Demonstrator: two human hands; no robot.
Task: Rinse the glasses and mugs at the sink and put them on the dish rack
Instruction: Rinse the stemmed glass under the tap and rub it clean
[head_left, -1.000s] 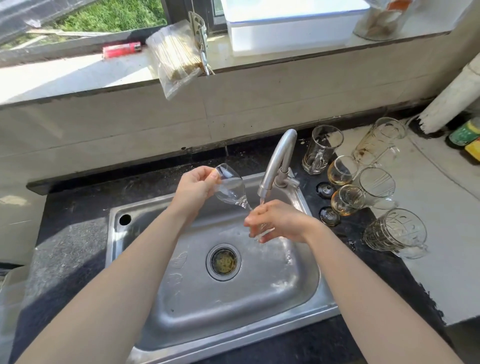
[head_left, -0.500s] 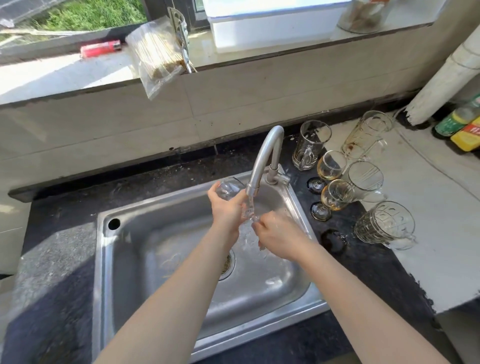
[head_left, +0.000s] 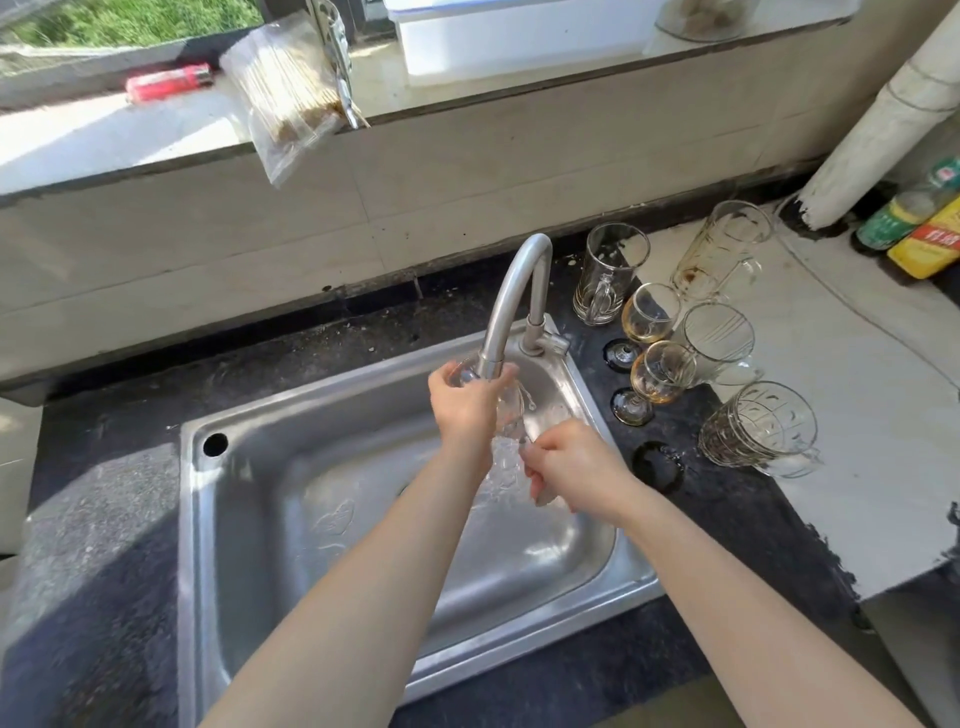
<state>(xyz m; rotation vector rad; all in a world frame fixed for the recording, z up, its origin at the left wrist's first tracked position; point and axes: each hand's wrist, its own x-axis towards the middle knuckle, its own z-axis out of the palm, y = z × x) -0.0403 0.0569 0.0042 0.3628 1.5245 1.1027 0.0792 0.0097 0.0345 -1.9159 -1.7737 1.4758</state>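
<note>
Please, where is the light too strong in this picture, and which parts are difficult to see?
Head view: sunlight whitens the windowsill and glares on the sink basin; the wine glass in the left hand is blurred by running water; the wide lens bends the sill and wall edges.

home kitchen, sink corner under a window. steel sink (head_left: 249, 519) set into a dark speckled worktop (head_left: 93, 519), curved tap (head_left: 511, 296) at its back right corner, water running. used mugs (head_left: 756, 428) and stemmed glasses (head_left: 662, 371) crowd the worktop's right side just beside the sink. pale tiled wall (head_left: 182, 249) behind, stone windowsill (head_left: 104, 140) above it with a red lighter (head_left: 169, 83) and a bag of skewers (head_left: 285, 88) hanging over its edge. sauce bottles (head_left: 927, 241) at the far right back corner by a white pipe (head_left: 883, 119). grass (head_left: 130, 21) outside.
</note>
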